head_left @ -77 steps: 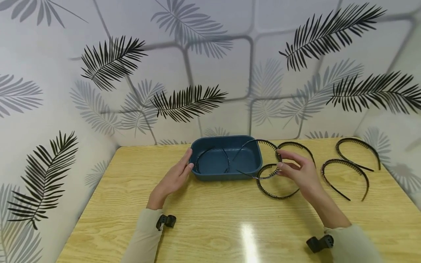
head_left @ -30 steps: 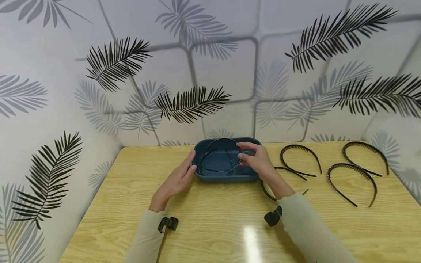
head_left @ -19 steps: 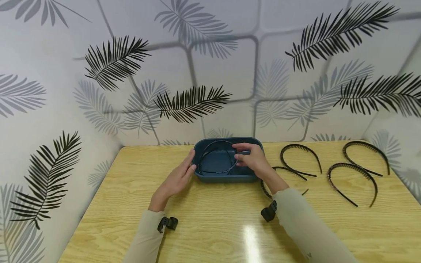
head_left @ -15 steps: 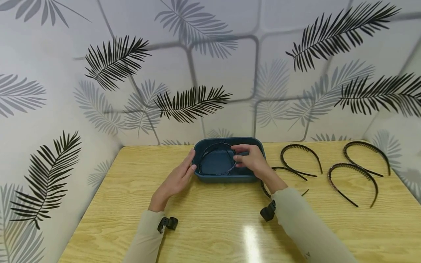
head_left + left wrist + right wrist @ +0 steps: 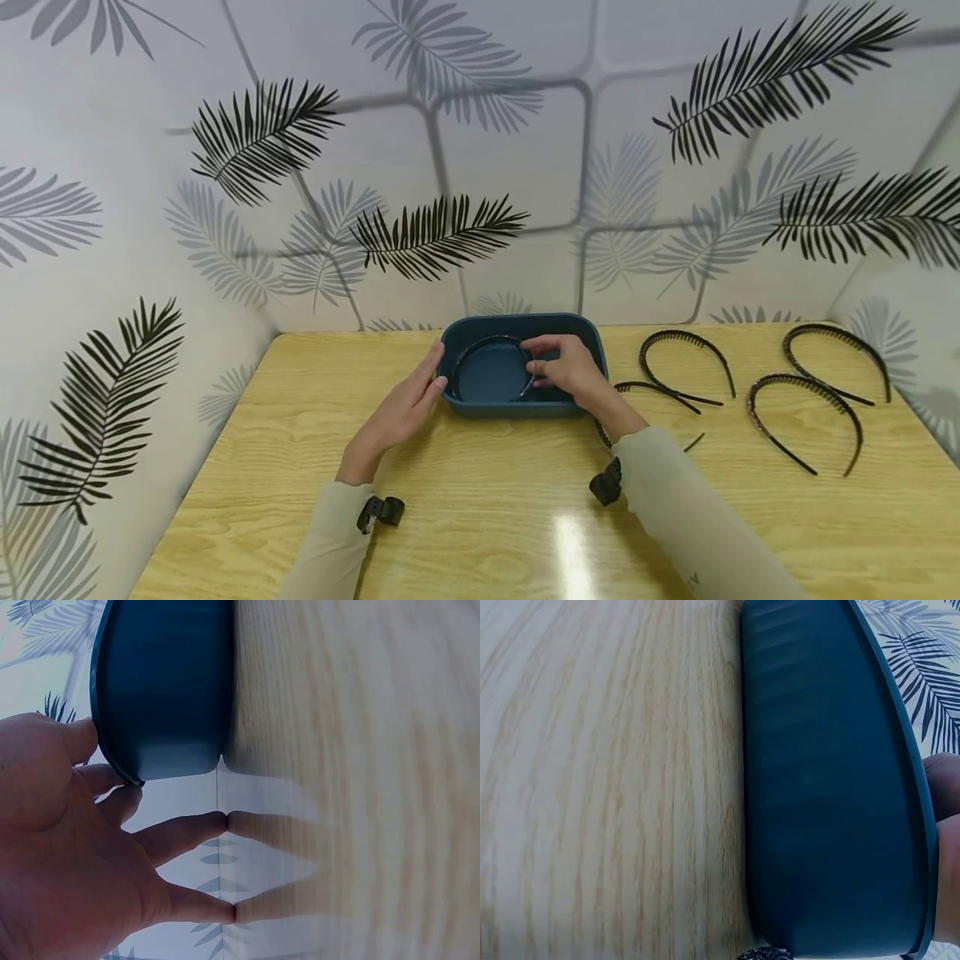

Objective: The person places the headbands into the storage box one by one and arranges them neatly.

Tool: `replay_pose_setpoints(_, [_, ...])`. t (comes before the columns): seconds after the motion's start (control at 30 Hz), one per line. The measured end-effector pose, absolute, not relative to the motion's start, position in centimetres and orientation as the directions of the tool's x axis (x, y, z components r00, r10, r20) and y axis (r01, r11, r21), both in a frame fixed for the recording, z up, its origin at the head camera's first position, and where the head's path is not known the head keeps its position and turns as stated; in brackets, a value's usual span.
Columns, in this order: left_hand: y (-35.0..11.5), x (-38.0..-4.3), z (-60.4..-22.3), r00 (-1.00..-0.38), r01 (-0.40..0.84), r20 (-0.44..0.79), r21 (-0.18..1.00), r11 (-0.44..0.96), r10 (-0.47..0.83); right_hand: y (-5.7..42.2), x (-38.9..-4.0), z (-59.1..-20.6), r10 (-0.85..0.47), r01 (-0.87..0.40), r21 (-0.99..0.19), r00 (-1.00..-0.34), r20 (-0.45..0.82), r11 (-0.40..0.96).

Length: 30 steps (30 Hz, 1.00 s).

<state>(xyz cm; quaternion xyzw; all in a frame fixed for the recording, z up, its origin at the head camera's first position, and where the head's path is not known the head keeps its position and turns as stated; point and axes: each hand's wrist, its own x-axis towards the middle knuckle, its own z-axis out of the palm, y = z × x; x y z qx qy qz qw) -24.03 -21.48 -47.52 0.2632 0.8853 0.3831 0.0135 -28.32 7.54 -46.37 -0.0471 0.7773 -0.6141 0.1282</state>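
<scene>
A blue oblong box [image 5: 523,409] stands on the table near the wall. My left hand [image 5: 401,406] holds its left end, thumb and two fingertips at the rim [image 5: 112,766]; the other two fingers stretch down to the tabletop. My right hand [image 5: 566,367] reaches inside, thumb and forefinger pinching the right side of a black toothed headband [image 5: 491,337]. That headband lies low in the box, roughly over another one, and the two are hard to tell apart. In the right wrist view, the box wall [image 5: 832,787] hides the fingertips.
Several black headbands lie on the wooden table [image 5: 480,508]: one behind my right forearm [image 5: 686,335], one partly covered by it [image 5: 602,433], and two farther right, a nearer one [image 5: 757,425] and a farther one [image 5: 877,358]. A leaf-patterned wall [image 5: 517,167] rises behind.
My right hand has carried the headband from the right, leftward into the box, and lowered it to the bottom. My left hand has stayed at the box's left end.
</scene>
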Motion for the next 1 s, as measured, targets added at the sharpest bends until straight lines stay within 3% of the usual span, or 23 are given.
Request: replay_pose_setpoints(1.0, [-21.69, -24.22, -47.85, -0.868, 0.436, 0.147, 0.682, 0.587, 0.473, 7.24, -27.95, -46.27, -0.238, 0.052, -0.922, -0.959, -0.154, 0.385])
